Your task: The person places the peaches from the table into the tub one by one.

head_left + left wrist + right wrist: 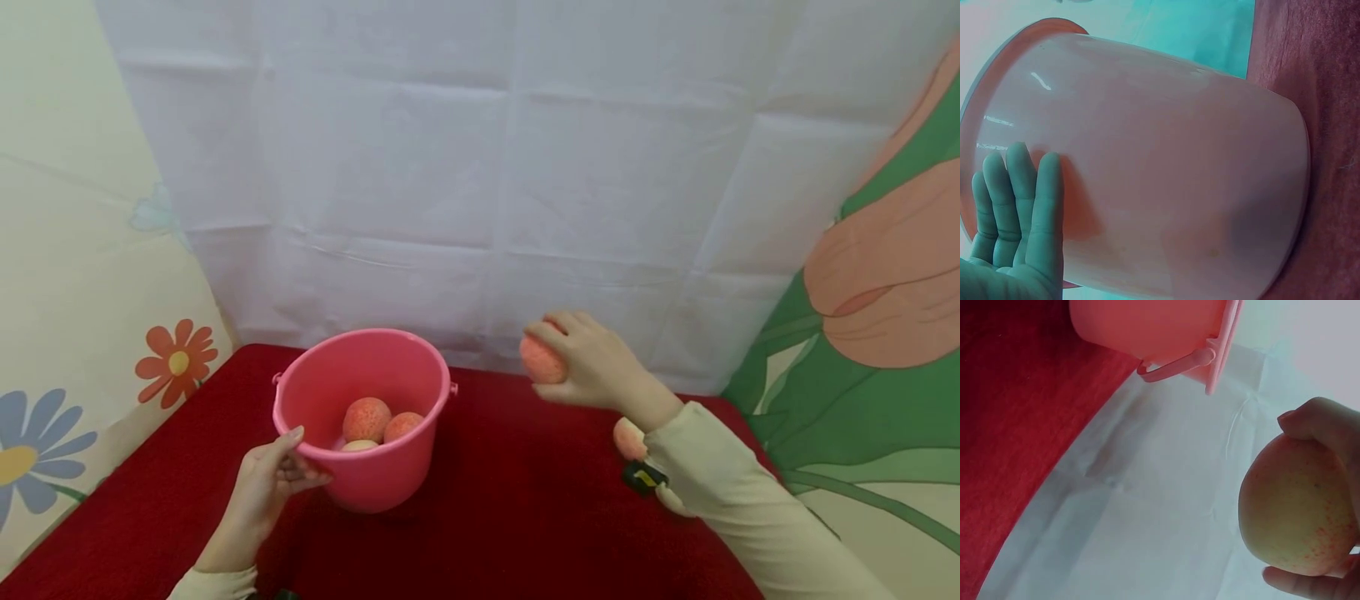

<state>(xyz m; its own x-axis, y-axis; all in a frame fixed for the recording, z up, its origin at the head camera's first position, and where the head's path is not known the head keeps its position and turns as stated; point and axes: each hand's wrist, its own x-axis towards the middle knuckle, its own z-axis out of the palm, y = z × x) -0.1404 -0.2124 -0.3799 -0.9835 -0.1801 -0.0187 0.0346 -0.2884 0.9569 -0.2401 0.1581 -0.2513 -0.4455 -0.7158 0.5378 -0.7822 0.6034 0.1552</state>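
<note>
Bucket (386, 483) holds three visible fruits (367, 419), left hand (266, 482) pinching its rim; right hand (596, 362) grips another fruit (542, 360) outside it, at least one more fruit (628, 438) on red cloth (525, 508).

- Bucket (382, 482), between seven and eight o'clock: plain pink.
- Held fruit (537, 361), four o'clock: coral; in the right wrist view, yellowish with red speckles.
- Table (517, 517), six o'clock: deep red.
- Sheet (420, 167), twelve o'clock: pale grey-white.
- Tulip print (900, 283), three o'clock: salmon.
</note>
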